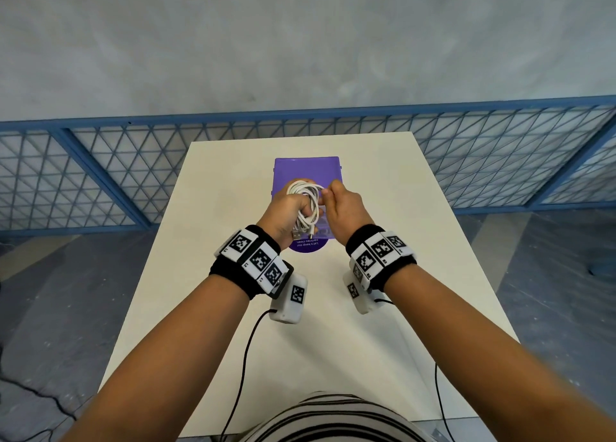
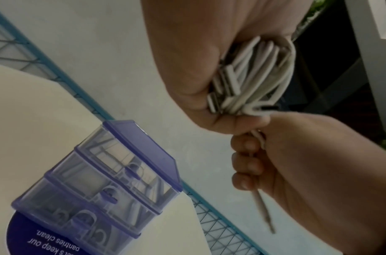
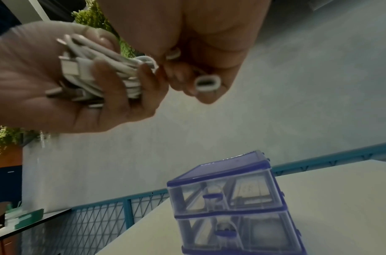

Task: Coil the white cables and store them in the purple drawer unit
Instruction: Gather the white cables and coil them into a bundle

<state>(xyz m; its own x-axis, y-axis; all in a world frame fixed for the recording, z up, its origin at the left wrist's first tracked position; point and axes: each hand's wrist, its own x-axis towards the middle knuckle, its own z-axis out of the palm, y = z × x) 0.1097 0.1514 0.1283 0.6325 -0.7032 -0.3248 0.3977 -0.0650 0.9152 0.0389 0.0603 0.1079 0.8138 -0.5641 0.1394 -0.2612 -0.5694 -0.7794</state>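
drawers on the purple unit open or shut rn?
Shut, those in view: the purple drawer unit shows clear drawer fronts flush with its frame in both wrist views.

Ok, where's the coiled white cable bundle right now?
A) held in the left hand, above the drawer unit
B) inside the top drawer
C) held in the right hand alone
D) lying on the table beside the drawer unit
A: the left hand grips the coiled white cables above the closed purple drawer unit, while the right hand pinches only a loose end.
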